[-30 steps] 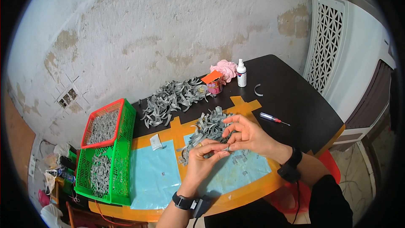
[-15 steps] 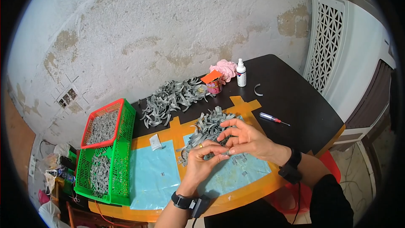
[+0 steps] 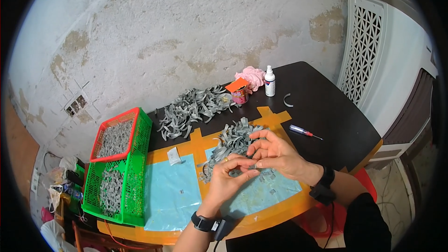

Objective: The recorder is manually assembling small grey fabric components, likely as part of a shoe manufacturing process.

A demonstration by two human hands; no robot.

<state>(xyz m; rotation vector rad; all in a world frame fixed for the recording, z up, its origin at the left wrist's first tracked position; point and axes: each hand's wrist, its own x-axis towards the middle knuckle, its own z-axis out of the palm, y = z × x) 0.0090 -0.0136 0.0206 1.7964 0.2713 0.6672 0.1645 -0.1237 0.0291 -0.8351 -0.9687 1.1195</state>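
Both hands meet over the right part of the light-blue sheet, in front of a heap of grey curved strips [image 3: 235, 136]. My right hand [image 3: 284, 159] has thumb and forefinger pinched at a small grey piece [image 3: 254, 167], mostly hidden by the fingers. Its other fingers are bent and spread. Close by on the left, my left hand [image 3: 227, 179] has its thumb and forefinger parted around that same spot, with nothing visible held in it. Several small grey bits [image 3: 267, 176] lie on the sheet beneath the hands.
At the left stands a green basket [image 3: 135, 177] of grey pieces, with a red basket [image 3: 96, 145] on it. Another strip pile [image 3: 189, 112] lies behind. A can [image 3: 240, 95], pink cloth [image 3: 252, 78], white spray bottle [image 3: 270, 83], single strip [image 3: 286, 101] and screwdriver [image 3: 302, 131] sit farther right.
My left thumb and forefinger have moved apart from their pinch at the right fingertips. My right hand stays almost in place, its fingers a little more curled. The view has shifted slightly.
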